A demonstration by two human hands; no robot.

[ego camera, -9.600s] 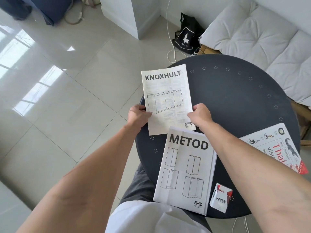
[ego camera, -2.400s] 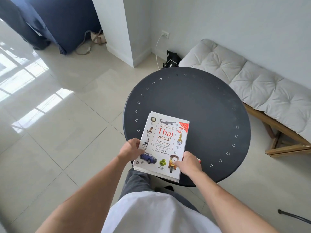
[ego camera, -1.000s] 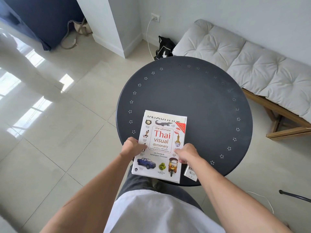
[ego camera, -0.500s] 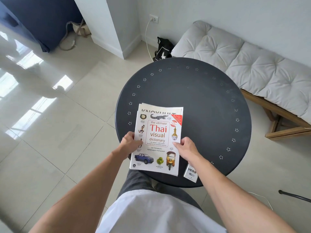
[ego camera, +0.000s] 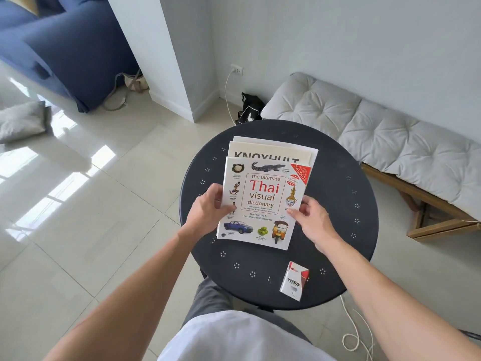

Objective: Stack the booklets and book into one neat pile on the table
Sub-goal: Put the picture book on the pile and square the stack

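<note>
The Thai visual dictionary lies face up on top of the white booklets on the round black table. The KNOXHULT booklet sticks out past the book's far edge, with another white sheet under it. My left hand grips the pile's left edge, thumb on the book's cover. My right hand holds the pile's right edge with its fingertips. The lower booklet is almost wholly hidden under the book.
A small white and red VESS pack lies on the table near its front edge. A wooden bench with a white cushion stands to the right. A black bag and a white cable lie on the tiled floor.
Both hands have slid the pile away from me toward the table's middle. More of the KNOXHULT booklet shows past the book. The VESS pack stays near the front edge.
</note>
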